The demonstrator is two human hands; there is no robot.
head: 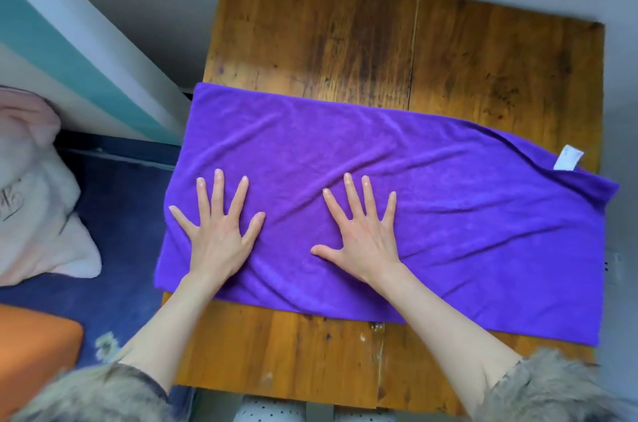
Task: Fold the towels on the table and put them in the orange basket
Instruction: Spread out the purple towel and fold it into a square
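A purple towel [448,214] lies spread lengthwise across the wooden table [345,41], folded into a long band, with a white label [568,157] at its far right edge. Its left and right ends hang slightly past the table's sides. My left hand [221,231] rests flat on the towel's left part, fingers spread. My right hand [362,231] presses flat near the towel's middle, fingers spread too. Neither hand grips anything. An orange basket [34,352] shows partly at the lower left, on the floor.
A pale pink towel or cloth [38,207] lies on the blue carpet [127,214] to the left of the table. A white and teal wall panel [69,52] runs along the upper left. Fur-trimmed sleeves cover my forearms at the bottom.
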